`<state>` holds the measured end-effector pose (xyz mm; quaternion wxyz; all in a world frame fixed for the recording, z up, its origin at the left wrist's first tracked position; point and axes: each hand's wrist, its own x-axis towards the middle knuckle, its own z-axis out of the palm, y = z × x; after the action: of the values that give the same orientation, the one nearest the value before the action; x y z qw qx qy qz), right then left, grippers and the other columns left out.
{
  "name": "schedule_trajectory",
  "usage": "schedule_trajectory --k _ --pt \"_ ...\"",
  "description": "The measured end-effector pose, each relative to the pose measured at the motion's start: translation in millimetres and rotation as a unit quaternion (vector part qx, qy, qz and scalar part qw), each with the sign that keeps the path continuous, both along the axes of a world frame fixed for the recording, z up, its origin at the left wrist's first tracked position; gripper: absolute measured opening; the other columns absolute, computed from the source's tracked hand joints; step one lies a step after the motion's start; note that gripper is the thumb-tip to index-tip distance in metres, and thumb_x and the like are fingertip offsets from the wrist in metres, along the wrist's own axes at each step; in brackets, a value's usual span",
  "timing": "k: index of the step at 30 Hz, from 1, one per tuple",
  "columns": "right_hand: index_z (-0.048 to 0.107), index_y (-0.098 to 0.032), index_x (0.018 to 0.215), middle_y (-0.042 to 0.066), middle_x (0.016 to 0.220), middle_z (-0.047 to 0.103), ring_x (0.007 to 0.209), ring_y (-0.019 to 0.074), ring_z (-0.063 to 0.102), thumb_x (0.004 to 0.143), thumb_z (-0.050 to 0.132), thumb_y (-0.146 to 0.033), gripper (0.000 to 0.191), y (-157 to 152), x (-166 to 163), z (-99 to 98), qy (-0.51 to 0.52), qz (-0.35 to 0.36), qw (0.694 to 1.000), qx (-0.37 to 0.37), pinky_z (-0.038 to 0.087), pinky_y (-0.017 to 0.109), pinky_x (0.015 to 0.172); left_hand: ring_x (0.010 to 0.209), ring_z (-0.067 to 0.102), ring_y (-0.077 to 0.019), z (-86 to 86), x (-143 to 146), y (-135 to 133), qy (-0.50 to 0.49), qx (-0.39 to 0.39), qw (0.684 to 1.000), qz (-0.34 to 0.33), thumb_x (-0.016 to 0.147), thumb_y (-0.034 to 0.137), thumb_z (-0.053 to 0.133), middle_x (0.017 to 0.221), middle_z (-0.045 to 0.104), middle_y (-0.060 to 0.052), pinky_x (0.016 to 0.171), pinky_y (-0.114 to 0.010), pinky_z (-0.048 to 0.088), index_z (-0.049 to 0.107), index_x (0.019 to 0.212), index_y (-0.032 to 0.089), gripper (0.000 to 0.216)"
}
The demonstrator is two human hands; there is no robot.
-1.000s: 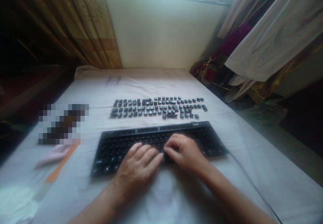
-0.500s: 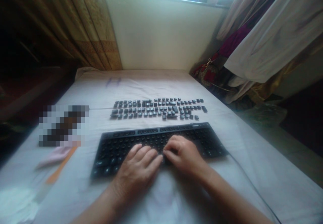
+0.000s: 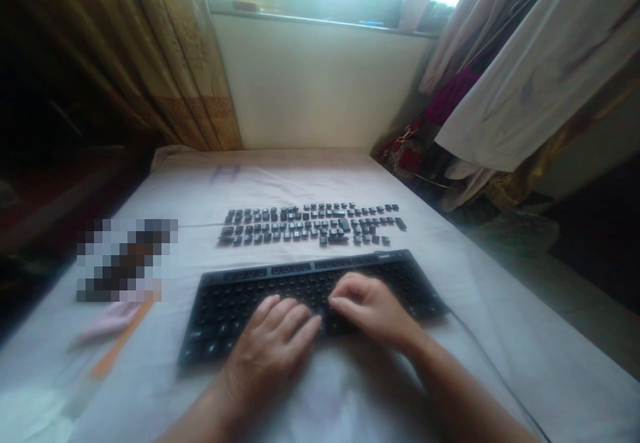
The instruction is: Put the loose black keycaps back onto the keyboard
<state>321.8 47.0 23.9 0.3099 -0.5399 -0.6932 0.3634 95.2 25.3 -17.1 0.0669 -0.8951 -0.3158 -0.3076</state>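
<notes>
A black keyboard (image 3: 295, 276) lies before me, with many of its keycaps off and small dark key posts showing. A few large keycaps remain along its front left edge. My left hand (image 3: 277, 336) rests flat over the front middle of the keyboard, fingers stretched out. Beside it, my right hand (image 3: 367, 306) is closed, thumb and index fingertip pinched together just above the keys. Anything between those fingertips is too small to make out. Behind the keyboard, loose black keycaps (image 3: 295, 232) stand in several rows on the pale cloth.
At the left, a blurred-out patch (image 3: 127, 256) hides something dark. A pink cloth (image 3: 113, 316) and an orange strip (image 3: 123, 340) lie near it. The keyboard cable (image 3: 493, 360) runs off toward the lower right. Curtains and hanging clothes (image 3: 520, 90) flank the window wall.
My view has tilted up a little, so the scene sits lower. My right hand has lifted slightly away from the left hand and the keys. The left hand stays on the keyboard.
</notes>
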Motion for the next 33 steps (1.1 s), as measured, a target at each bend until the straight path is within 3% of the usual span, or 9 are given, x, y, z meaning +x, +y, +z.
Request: schedule_trajectory --k 9,14,17,20,26,33 --pt "0.07 -0.019 0.068 0.002 0.074 0.071 0.072 0.0159 0.065 0.08 0.063 -0.019 0.013 -0.4 -6.0 2.4 -0.019 -0.014 1.0 -0.003 0.049 0.025 0.069 0.109 0.06 -0.0169 -8.2 0.4 3.3 -0.009 0.044 0.999 0.016 0.099 0.027 0.049 0.109 0.07 0.0 0.111 -0.035 0.033 0.068 0.115 0.028 0.025" --pt "0.073 -0.019 0.073 0.002 0.076 0.073 0.074 0.0172 0.067 0.08 0.064 -0.017 0.011 9.3 -3.5 14.0 -0.054 0.008 0.998 -0.004 0.05 0.026 0.071 0.107 0.06 -0.0167 -7.3 1.3 4.7 -0.019 0.069 0.997 0.013 0.1 0.027 0.047 0.107 0.07 -0.001 0.111 -0.034 0.032 0.069 0.113 0.027 0.025" --pt "0.074 -0.02 0.077 0.003 0.081 0.074 0.079 0.0176 0.068 0.084 0.063 -0.018 0.012 26.4 0.9 23.3 -0.135 -0.003 0.99 0.036 0.051 0.027 0.076 0.106 0.06 -0.0161 -5.6 2.4 4.8 -0.03 0.068 0.997 0.005 0.099 0.024 0.047 0.106 0.07 0.0 0.113 -0.033 0.03 0.069 0.11 0.026 0.025" --pt "0.076 -0.021 0.086 0.004 0.092 0.074 0.09 0.018 0.068 0.089 0.063 -0.021 0.013 49.9 3.8 27.2 -0.258 -0.045 0.962 0.078 0.05 0.027 0.083 0.106 0.06 -0.0162 -5.5 2.5 4.9 -0.03 0.065 0.997 0.009 0.098 0.023 0.047 0.106 0.07 0.0 0.113 -0.033 0.031 0.069 0.11 0.026 0.025" --pt "0.077 -0.024 0.103 0.008 0.106 0.072 0.099 0.0239 0.066 0.089 0.062 -0.025 0.02 87.0 3.6 15.7 -0.326 -0.063 0.939 0.092 0.049 0.032 0.084 0.106 0.061 -0.0162 -8.1 1.7 5.5 -0.017 0.074 0.997 0.012 0.096 0.024 0.051 0.106 0.07 -0.001 0.11 -0.034 0.034 0.068 0.111 0.027 0.023" --pt "0.077 -0.029 0.105 0.006 0.105 0.071 0.1 0.0221 0.065 0.086 0.065 -0.031 0.023 98.0 1.3 7.0 -0.36 -0.053 0.926 0.1 0.048 0.029 0.08 0.105 0.061 -0.0159 -4.1 2.5 6.1 -0.031 0.068 0.997 0.002 0.097 0.023 0.049 0.106 0.071 0.0 0.112 -0.032 0.032 0.069 0.109 0.026 0.024"
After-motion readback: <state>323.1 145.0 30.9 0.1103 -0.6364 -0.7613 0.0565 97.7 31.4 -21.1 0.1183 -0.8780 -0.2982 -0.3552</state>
